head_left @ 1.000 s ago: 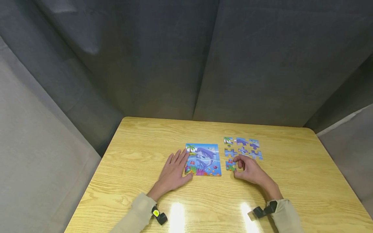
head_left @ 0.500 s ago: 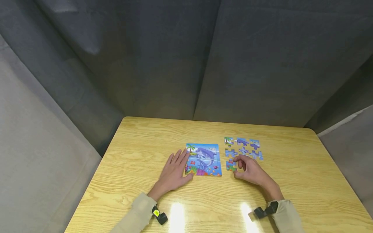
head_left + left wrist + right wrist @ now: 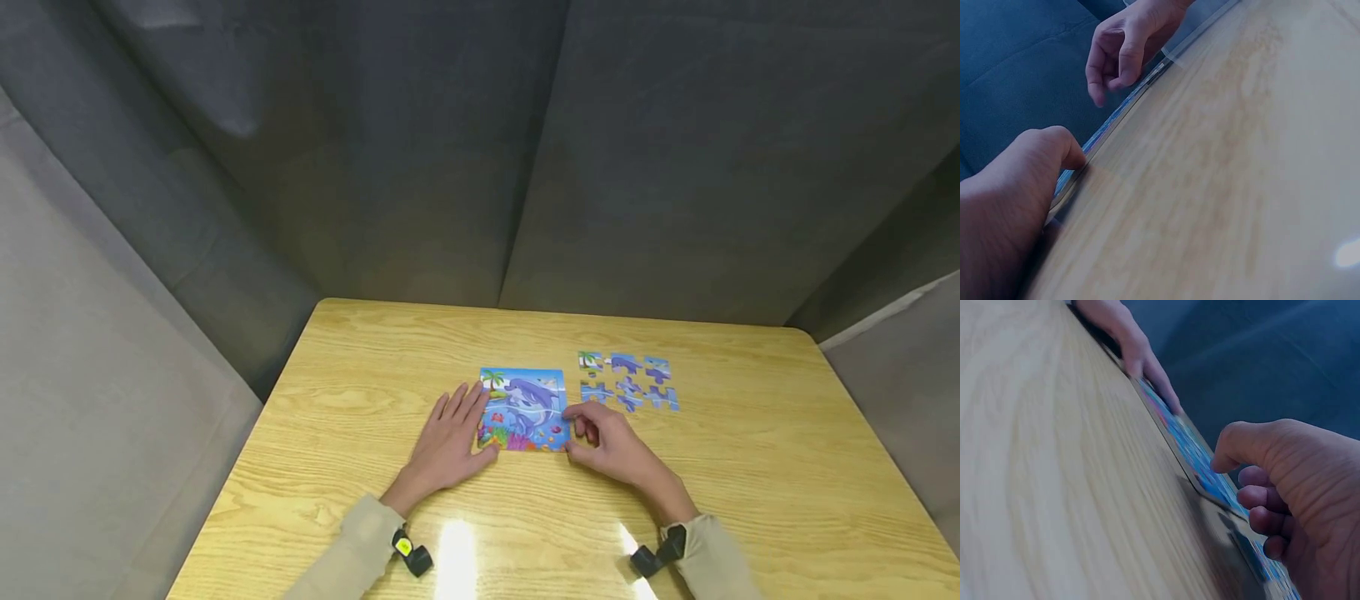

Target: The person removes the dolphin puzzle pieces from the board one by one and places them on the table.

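Observation:
A square dolphin picture puzzle (image 3: 528, 408) lies flat on the table in the head view. My left hand (image 3: 442, 446) rests at its left side, fingers spread and straight, fingertips and thumb on its edge. At the right edge is my right hand (image 3: 618, 446), thumb and index finger extended, other fingers loosely curled. Nothing shows between its fingers in the right wrist view. Loose jigsaw pieces with palm and dolphin pictures, such as a dolphin piece (image 3: 624, 364), lie in rows right of the puzzle. Another loose piece (image 3: 1257, 556) lies below the right hand, hidden from the head view.
All this lies on a wood-grain table (image 3: 360, 367). Dark grey curtains (image 3: 420, 167) hang behind it, and lighter panels (image 3: 90, 350) stand at the sides. Black straps with small cameras (image 3: 412, 554) sit on both wrists.
My right hand has moved left from the crab-and-coral piece to the puzzle's right edge, and now covers that piece's spot. The left hand has stayed in place.

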`<state>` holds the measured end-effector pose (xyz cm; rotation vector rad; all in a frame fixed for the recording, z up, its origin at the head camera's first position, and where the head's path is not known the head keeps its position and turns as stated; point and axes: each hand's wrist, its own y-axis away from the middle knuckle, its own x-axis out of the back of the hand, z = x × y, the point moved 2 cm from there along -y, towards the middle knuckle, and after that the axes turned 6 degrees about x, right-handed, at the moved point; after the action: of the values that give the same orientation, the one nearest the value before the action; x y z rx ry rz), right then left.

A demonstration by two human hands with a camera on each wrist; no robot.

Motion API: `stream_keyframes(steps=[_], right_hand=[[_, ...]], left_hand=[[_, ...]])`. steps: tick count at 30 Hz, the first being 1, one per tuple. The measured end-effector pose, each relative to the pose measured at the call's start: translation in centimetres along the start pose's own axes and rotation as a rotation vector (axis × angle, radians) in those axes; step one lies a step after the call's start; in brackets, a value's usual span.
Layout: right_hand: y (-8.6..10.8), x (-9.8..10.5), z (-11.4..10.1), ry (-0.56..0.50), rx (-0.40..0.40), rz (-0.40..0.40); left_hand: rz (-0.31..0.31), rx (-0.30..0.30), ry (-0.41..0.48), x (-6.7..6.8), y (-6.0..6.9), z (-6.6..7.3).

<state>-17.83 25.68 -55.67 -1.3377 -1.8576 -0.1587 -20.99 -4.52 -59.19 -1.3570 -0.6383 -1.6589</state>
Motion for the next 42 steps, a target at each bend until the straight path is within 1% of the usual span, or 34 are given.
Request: stream_keyframes(steps=[3, 8, 15, 19, 25, 30, 35, 42], right_hand=[[-0.7, -0.8, -0.8, -0.005, 0.019, -0.022], [-1.9, -1.7, -1.8, 0.002, 0.024, -0.056], [-3.1, -2.8, -1.9, 0.018, 0.003, -0.106], [-3.3, -3.3, -1.8, 0.046, -0.028, -0.148], [-3.5, -3.5, -2.0, 0.077, -0.061, -0.157], [-3.7, -3.5, -2.1, 0.055, -0.081, -0.163], [-3.6, -3.6, -2.1, 0.030, -0.114, -0.179], [-3.6, -3.4, -2.1, 0.008, -0.146, -0.187]], left_hand=[[-0.002, 0.001, -0.003, 0.0, 0.0, 0.0], [0.000, 0.000, 0.000, -0.1, 0.0, 0.0], [0.008, -0.001, -0.013, -0.1, -0.1, 0.0], [0.006, -0.004, -0.006, -0.1, -0.2, 0.0], [0.002, 0.002, -0.007, -0.1, -0.1, 0.0], [0.010, -0.002, -0.029, 0.0, -0.1, 0.0], [0.016, -0.009, -0.032, 0.3, 0.0, 0.0], [0.013, -0.009, -0.029, 0.2, -0.1, 0.1]])
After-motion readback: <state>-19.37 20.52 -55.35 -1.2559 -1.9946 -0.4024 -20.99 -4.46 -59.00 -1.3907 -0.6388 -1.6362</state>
